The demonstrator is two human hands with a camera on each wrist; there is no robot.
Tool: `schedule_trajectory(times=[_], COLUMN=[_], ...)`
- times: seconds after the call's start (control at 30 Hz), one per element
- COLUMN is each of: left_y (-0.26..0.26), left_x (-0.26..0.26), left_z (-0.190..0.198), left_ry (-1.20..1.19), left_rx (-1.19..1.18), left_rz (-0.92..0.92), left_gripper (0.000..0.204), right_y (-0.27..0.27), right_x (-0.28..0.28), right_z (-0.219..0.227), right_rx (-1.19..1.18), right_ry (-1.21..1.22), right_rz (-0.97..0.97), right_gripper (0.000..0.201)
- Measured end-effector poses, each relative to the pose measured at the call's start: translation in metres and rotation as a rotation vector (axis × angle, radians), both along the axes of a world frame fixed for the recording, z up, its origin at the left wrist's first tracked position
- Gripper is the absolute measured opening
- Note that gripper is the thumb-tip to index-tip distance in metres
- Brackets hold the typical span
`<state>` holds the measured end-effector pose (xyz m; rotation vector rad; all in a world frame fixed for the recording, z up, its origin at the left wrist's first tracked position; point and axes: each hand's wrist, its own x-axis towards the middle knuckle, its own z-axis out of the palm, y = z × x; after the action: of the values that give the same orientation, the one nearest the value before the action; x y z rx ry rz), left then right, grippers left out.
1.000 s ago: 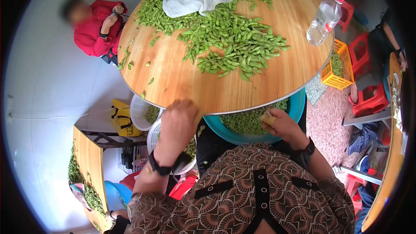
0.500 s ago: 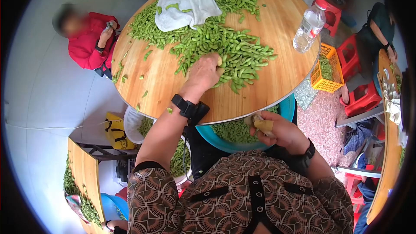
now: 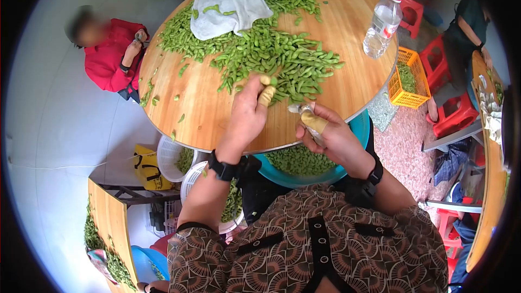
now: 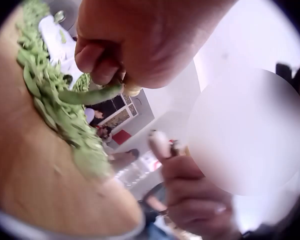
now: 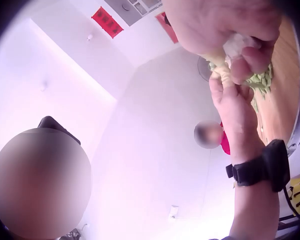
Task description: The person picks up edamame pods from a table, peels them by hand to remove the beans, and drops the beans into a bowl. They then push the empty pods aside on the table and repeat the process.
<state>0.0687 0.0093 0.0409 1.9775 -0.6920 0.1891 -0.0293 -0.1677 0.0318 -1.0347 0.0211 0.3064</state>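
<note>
My left hand is over the near part of the round table, right at the edge of the bean pod pile. It pinches a green bean pod, which sticks out from the fingertips in the left wrist view. Just to its right, my right hand grips a small whitish object; I cannot tell its kind, as the fingers hide most of it. Yellowish covers wrap a digit on each hand. Below the table edge sits a teal basin of shelled beans.
A white cloth lies on the pile, with a water bottle at the table's right. White baskets stand below left, a yellow crate and red stools right. A person in red is at left.
My left hand has gone from the table's front edge to the pile and now holds a pod. My right hand has risen from over the basin to beside the left.
</note>
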Motion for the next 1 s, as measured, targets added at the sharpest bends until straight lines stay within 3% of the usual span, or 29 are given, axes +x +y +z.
schedule_trajectory(times=[0.13, 0.23, 0.47, 0.57, 0.63, 0.67, 0.73, 0.77, 0.8, 0.87, 0.9, 0.97, 1.0], left_y=[0.0, 0.001, 0.0, 0.0, 0.004, 0.004, 0.005, 0.008, 0.012, 0.014, 0.011, 0.001, -0.002], left_x=[-0.04, -0.055, -0.066, -0.074, -0.087, -0.095, -0.112, -0.112, -0.104, -0.102, -0.106, -0.114, -0.114], left_z=[0.007, 0.0, 0.004, 0.006, 0.007, 0.005, 0.002, 0.007, -0.023, -0.039, -0.04, -0.041, -0.045], left_ry=[0.06, 0.231, 0.488, 0.292, -0.328, -0.321, 0.171, 0.79, 1.151, 1.344, 1.351, 0.636, 0.636], left_rx=[-0.012, -0.052, -0.239, -0.102, 0.205, 0.207, -0.057, -0.216, -0.555, -0.71, -0.708, -0.185, -0.182], left_rz=[-0.126, -0.213, -0.266, -0.231, -0.177, -0.181, -0.323, -0.347, -0.499, -0.528, -0.526, -0.233, -0.239], left_gripper=[0.028, 0.038, 0.038, 0.038, 0.039, 0.039, 0.036, 0.037, 0.037, 0.031, 0.031, 0.023, 0.023], right_y=[0.002, 0.003, 0.002, -0.001, -0.008, -0.011, -0.016, -0.018, -0.019, -0.017, -0.015, -0.013, -0.014], right_x=[-0.006, -0.01, -0.022, -0.03, -0.04, -0.045, -0.054, -0.053, -0.053, -0.054, -0.054, -0.057, -0.057], right_z=[0.008, 0.006, 0.007, 0.01, 0.012, 0.014, 0.017, 0.003, -0.011, -0.032, -0.041, -0.048, -0.049], right_rx=[-0.039, -0.045, 0.005, -0.071, -0.125, -0.179, -0.093, 0.092, 0.276, 0.34, 0.362, 0.389, 0.383], right_ry=[-0.042, -0.064, -0.072, -0.054, -0.079, -0.109, 0.02, 0.105, 0.188, 0.24, 0.277, 0.314, 0.29], right_rz=[-0.014, -0.006, 0.02, 0.028, 0.089, 0.152, 0.195, 0.264, 0.328, 0.31, 0.273, 0.233, 0.218], right_gripper=[0.023, 0.023, 0.024, 0.024, 0.025, 0.025, 0.026, 0.027, 0.028, 0.024, 0.02, 0.017, 0.014])
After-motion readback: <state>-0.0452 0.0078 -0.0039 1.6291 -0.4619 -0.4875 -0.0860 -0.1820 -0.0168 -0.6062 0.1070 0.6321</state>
